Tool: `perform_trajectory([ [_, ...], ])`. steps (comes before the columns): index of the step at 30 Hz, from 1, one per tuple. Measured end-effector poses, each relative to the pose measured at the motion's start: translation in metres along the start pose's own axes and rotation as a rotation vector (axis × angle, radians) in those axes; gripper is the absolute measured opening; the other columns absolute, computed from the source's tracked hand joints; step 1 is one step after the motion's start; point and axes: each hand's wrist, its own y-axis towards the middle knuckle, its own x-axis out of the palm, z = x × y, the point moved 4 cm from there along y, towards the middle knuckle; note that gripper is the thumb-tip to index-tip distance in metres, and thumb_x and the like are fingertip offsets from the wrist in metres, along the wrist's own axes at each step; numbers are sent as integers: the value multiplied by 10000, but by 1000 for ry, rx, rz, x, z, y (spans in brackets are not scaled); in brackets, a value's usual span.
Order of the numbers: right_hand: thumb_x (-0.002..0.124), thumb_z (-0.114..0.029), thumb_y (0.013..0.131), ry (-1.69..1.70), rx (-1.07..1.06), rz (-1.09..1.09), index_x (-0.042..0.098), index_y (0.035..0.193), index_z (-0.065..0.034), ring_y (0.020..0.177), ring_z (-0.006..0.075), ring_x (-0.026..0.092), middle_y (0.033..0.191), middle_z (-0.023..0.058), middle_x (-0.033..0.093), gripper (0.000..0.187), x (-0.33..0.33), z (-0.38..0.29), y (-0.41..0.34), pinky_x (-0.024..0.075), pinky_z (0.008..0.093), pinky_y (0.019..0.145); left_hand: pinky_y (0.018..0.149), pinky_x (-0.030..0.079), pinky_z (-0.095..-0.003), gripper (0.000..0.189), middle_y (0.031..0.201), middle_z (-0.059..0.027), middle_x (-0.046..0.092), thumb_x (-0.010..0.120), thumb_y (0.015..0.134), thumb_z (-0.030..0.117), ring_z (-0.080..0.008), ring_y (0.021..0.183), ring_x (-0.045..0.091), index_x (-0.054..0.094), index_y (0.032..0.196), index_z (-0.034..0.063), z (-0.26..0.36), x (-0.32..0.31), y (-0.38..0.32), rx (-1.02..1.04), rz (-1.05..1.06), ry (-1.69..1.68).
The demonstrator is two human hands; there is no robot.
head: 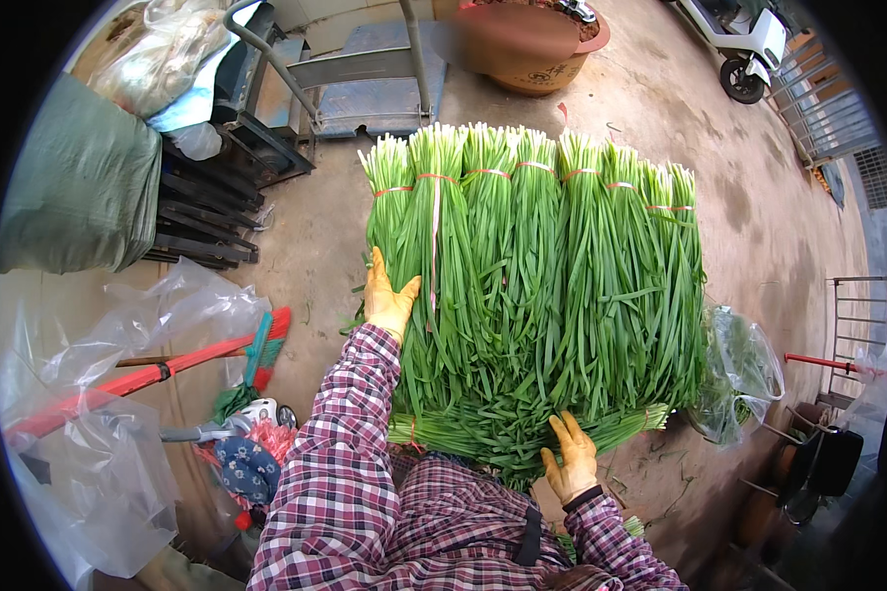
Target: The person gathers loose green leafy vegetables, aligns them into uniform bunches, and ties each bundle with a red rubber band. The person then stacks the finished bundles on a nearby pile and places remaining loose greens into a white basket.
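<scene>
Before me lies a broad pile of garlic chive bundles (pixel 539 295), side by side with pale stem ends pointing away from me. Reddish ties (pixel 437 176) bind each bundle near its stem end, and one long pink strand hangs down the leaves. My left hand (pixel 389 295), in a yellowish glove, rests against the pile's left side, thumb spread from the fingers. At the near edge, my right hand (pixel 571 456), gloved alike, touches the leaf tips with its fingers apart. More chives lie crosswise (pixel 443 430) beneath the near leaf ends. What supports the pile is hidden.
A platform trolley (pixel 373 81) and a large plant pot (pixel 539 63) stand beyond the pile. On my left are clear plastic sheeting (pixel 111 473), a broom (pixel 266 347) and a green sack (pixel 81 177). A plastic bag (pixel 735 377) adjoins the right side; a scooter (pixel 746 52) stands farther off.
</scene>
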Motion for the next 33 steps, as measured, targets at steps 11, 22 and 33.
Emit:
perform_trajectory([
  [11,784,-254,896,288,605,-243,504,1496,-84,1345,399,540,1472,201,562,683,76,71,-187,445,436,1131,1219,313,-443,1085,1668,-244,263,818,891,405,-342,1491,356,132,1650,44,-56,-30,-29,-10,119,-268],
  [22,653,-12,989,838,1660,595,415,1554,-96,1464,272,330,1602,141,338,619,168,172,-448,453,464,1163,1171,394,-454,683,1493,-260,513,702,992,377,-377,1373,507,453,1508,5,-20,-21,-242,679,-95,314],
  [33,804,-280,892,235,2057,957,354,1588,-100,1490,348,360,1662,150,309,848,100,244,-653,332,427,1234,1080,466,-302,455,1347,-102,641,625,1003,-7,-186,1208,625,525,1446,13,-6,104,-423,84,-1388,163],
])
